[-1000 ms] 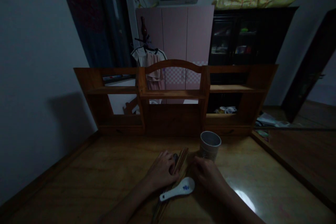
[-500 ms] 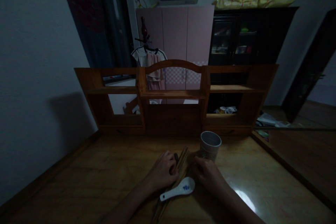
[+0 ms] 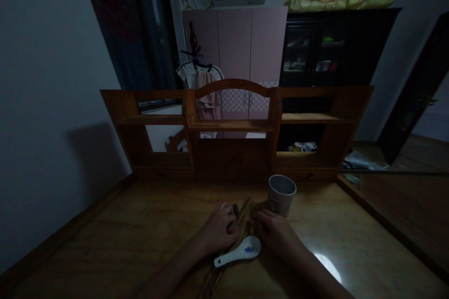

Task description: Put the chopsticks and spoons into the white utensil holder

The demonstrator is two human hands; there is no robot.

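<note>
My left hand is closed around a small dark object whose end sticks out past the fingers; its kind is not clear. Beside it, several wooden chopsticks lie slantwise on the table, partly under the spoon. A white soup spoon with a blue mark in its bowl rests between my forearms. My right hand is curled with its fingers together, near the chopsticks and just in front of a grey cup. Whatever its fingertips hold, if anything, is hidden.
The wooden table has a raised edge on the right and a wall on the left. A wooden shelf unit stands along its back. Light glares on the tabletop beside my right forearm.
My right hand has shifted slightly left, toward the chopsticks. My left hand, the spoon and the cup look nearly unchanged.
</note>
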